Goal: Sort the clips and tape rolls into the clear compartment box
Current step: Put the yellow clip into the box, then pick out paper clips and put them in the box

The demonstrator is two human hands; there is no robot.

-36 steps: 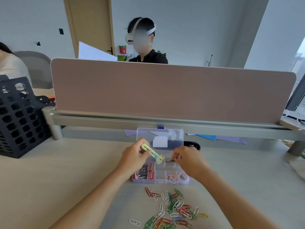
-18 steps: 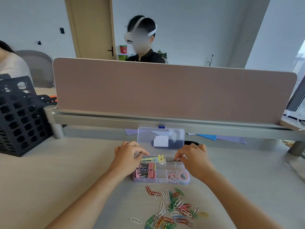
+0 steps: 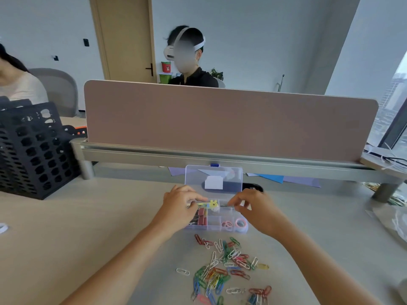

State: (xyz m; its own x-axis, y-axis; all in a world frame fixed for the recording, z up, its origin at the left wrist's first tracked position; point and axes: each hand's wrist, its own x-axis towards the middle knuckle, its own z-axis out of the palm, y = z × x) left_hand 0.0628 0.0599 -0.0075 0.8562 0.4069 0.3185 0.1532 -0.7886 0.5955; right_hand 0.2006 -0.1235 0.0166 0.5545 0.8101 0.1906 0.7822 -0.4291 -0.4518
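The clear compartment box point(image 3: 217, 227) stands open on the desk, its lid point(image 3: 213, 178) upright at the back. Pink binder clips point(image 3: 202, 217) fill its left compartments, and pink tape rolls point(image 3: 241, 223) lie at its right end. A yellow cartoon clip point(image 3: 210, 204) lies flat across the box's back row. My left hand point(image 3: 179, 209) pinches the clip's left end. My right hand point(image 3: 256, 209) hovers over the back right of the box, fingers curled; whether it holds anything is unclear. Several coloured paper clips point(image 3: 224, 267) lie loose in front of the box.
A black perforated basket point(image 3: 33, 150) stands at the left. A pink divider panel point(image 3: 229, 122) on a metal rail point(image 3: 220, 158) crosses the desk behind the box. A person with a headset sits beyond it. Blue and purple papers point(image 3: 284, 179) lie under the rail.
My left hand has lowered the yellow clip from a tilted hold above the box to lying flat in the back row. My right hand stays at the box's back right.
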